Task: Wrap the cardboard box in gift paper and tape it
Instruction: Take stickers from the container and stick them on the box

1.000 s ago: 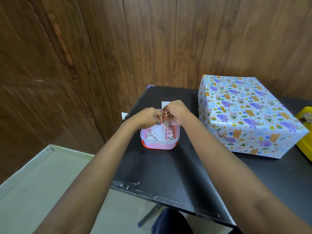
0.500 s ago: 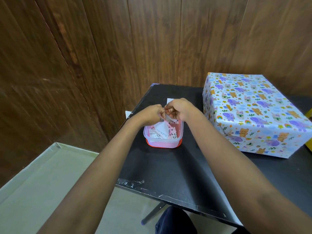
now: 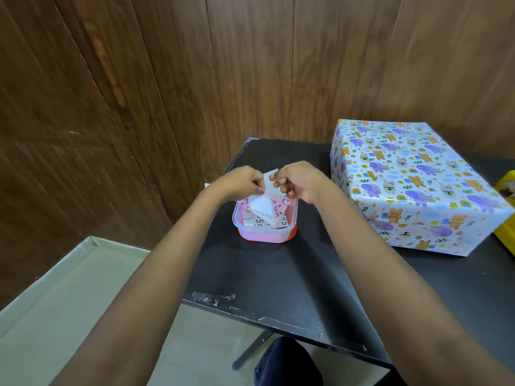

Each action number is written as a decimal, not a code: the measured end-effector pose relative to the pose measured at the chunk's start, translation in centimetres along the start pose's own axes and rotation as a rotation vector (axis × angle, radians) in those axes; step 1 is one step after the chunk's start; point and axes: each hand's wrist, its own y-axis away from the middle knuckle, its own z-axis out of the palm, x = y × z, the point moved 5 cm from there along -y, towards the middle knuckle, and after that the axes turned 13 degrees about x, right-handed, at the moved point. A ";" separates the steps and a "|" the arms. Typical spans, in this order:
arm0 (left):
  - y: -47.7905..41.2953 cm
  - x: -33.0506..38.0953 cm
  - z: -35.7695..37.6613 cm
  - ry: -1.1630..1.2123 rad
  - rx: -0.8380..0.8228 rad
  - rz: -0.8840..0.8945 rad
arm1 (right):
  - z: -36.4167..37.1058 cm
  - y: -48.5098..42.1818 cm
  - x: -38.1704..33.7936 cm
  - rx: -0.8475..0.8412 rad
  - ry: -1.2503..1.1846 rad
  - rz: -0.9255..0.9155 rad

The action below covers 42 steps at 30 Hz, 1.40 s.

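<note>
Hands first: my left hand (image 3: 245,181) is curled and pinches the pink edge of a small card (image 3: 262,207), holding it tilted above an open plastic tub (image 3: 262,235). My right hand (image 3: 299,181) sits just beside it with the fingers curled in and the thumb tip close to the forefinger. From here I cannot tell whether it grips anything. A white slip of paper (image 3: 271,181) shows in the gap between the two hands, and I cannot make out whether either hand touches it.

The tub has clear walls and a red base, and it holds more printed cards and slips, some with numbers on them. It stands on the black tabletop (image 3: 278,274), near the left edge.

To the right, apart from the tub, the box (image 3: 418,185) rests flat on the tabletop towards the back, covered on every side I can see in gift paper (image 3: 390,147) printed with purple elephants, bears and rainbows. Something yellow (image 3: 505,188) shows at the right edge of the view, just beyond the box.

A crumpled strip of clear tape (image 3: 213,298) clings to the near left corner of the tabletop. Wood panelling (image 3: 250,65) fills the view behind.
</note>
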 end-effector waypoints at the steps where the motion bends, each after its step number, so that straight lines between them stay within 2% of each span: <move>1: 0.1 0.0 -0.3 0.013 -0.001 -0.011 | -0.1 0.3 -0.1 0.003 0.051 -0.028; 5: 0.5 0.5 -1.3 0.143 0.061 -0.059 | -1.3 1.9 -0.4 -0.068 0.237 -0.170; 8: 0.7 1.9 -1.8 0.302 0.178 -0.098 | -3.3 3.3 -0.8 -0.043 0.261 -0.226; 11: 1.2 3.3 -1.7 0.728 0.305 -0.223 | -6.2 4.3 -1.5 0.090 0.165 -0.245; 13: 1.7 4.2 -1.3 0.984 0.286 -0.307 | -8.0 5.0 -1.7 0.167 0.117 -0.255; 14: 1.9 5.0 -1.0 1.014 0.261 -0.321 | -9.2 5.3 -1.9 0.210 0.115 -0.277; 19: 2.4 9.0 0.5 0.999 0.145 -0.270 | -14.0 6.1 -2.5 0.430 0.169 -0.426; 22: 2.8 11.3 1.3 1.053 0.067 -0.223 | -16.4 6.3 -2.1 0.541 0.208 -0.432; 24: 3.0 12.8 1.9 1.093 0.028 -0.206 | -17.6 6.9 -1.7 0.628 0.318 -0.447; 26: 3.2 13.9 2.5 1.108 0.013 -0.198 | -18.3 8.4 -1.7 0.737 0.439 -0.557; 27: 3.3 14.4 2.7 1.111 0.012 -0.197 | -18.2 9.1 -1.7 0.741 0.433 -0.642; 30: 3.5 15.6 3.2 1.088 0.018 -0.166 | -17.2 10.4 -1.7 0.597 0.377 -0.783; 35: 3.7 17.1 3.7 0.982 0.067 -0.070 | -17.3 10.6 -1.1 0.582 0.453 -0.821; 42: 3.7 17.8 3.3 0.744 0.183 0.122 | -17.8 11.5 -1.2 0.595 0.437 -0.899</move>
